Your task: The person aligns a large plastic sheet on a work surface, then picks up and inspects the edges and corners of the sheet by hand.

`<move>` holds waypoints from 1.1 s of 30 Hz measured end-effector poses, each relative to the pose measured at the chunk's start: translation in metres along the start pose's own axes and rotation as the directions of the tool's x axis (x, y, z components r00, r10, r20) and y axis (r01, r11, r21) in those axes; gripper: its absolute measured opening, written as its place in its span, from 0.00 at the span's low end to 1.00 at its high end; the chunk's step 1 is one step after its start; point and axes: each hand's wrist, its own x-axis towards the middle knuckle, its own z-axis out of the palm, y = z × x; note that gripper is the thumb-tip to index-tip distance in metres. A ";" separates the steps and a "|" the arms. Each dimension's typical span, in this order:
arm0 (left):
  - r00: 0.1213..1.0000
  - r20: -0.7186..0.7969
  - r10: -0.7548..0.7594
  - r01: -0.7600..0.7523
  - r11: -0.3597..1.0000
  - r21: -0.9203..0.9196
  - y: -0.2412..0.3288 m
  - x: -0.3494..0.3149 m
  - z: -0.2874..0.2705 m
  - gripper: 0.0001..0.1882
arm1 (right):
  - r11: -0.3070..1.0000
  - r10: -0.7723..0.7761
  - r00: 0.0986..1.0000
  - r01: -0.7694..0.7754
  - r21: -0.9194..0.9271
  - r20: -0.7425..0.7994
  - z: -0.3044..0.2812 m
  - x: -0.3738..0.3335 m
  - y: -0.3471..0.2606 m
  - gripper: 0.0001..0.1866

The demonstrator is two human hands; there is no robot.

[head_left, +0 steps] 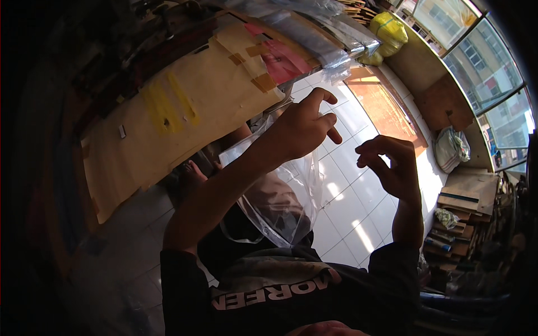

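My left hand (305, 126) is raised over the near edge of the table, its fingers bent and apart, with nothing seen in it. To its right, my right hand (392, 165) hovers above the tiled floor. Its fingers curl in toward the thumb in a pinch, and anything between the tips is too small to make out. A clear plastic bag or sheet (305, 182) with a pale edge lies across my lap, below the left hand and partly behind the left forearm. The two hands are apart from each other.
A table covered in brown paper (207, 106), taped and marked yellow, stands at the left. On it are a pink sheet (280, 61) and clear plastic film (325, 42). An orange-brown board (386, 109), a yellow bag (388, 31), a white sack (451, 150) and stacked wood pieces (468, 193) lie toward the windows.
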 end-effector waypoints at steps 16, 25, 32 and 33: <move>0.930 0.112 0.350 -0.287 0.882 -0.374 -0.008 -0.037 0.135 0.47 | 0.899 0.437 0.678 -0.310 0.309 -0.591 0.141 0.027 0.153 0.17; 0.721 0.564 0.402 -0.178 0.895 -0.410 -0.002 -0.096 0.151 0.49 | 0.864 0.395 0.710 -0.502 -0.025 -0.583 0.116 0.071 0.218 0.15; 0.647 0.750 0.138 -0.284 0.956 0.069 0.019 -0.103 0.086 0.26 | 0.557 0.455 0.783 0.121 0.821 -0.424 0.099 0.061 0.126 0.32; 0.572 0.815 0.090 -0.384 0.908 0.169 0.026 -0.096 0.064 0.22 | 0.556 0.452 0.785 0.124 0.822 -0.424 0.097 0.058 0.108 0.32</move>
